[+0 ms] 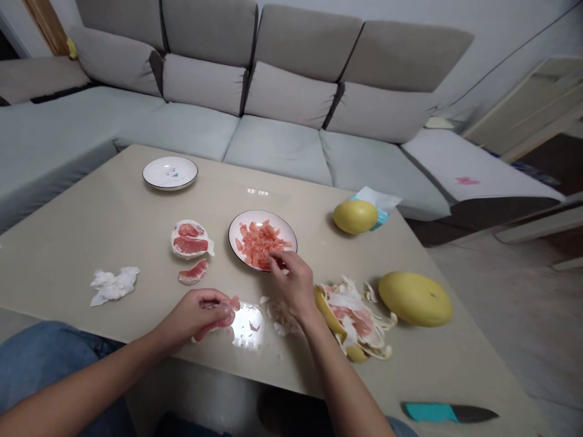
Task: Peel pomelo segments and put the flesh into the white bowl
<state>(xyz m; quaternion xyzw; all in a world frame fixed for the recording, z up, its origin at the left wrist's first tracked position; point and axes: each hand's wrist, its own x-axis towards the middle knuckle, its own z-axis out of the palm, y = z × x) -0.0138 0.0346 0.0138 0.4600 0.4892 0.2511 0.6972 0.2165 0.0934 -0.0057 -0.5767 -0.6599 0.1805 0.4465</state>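
Note:
My left hand (194,315) is closed around a peeled pink pomelo segment (234,303), low over the table near its front edge. My right hand (295,284) is at the front right rim of a white, dark-edged plate (288,229). Its fingers are pinched together, and whatever lies between them is hidden. Small pieces of pink pomelo flesh (259,237) are heaped on that plate. Left of it sits a partly divided pomelo (190,243) with white pith, and a loose pomelo segment (193,272) lies just in front. Bits of membrane (282,318) are scattered beneath my right wrist.
Pomelo peels (355,315) are piled right of my right forearm. Two whole yellow pomelos, one large (415,298) and one smaller (355,216), stand at the right. A teal-handled knife (430,412) lies front right. Crumpled tissue (113,285) and another plate (159,179) are left; a sofa (277,145) stands behind.

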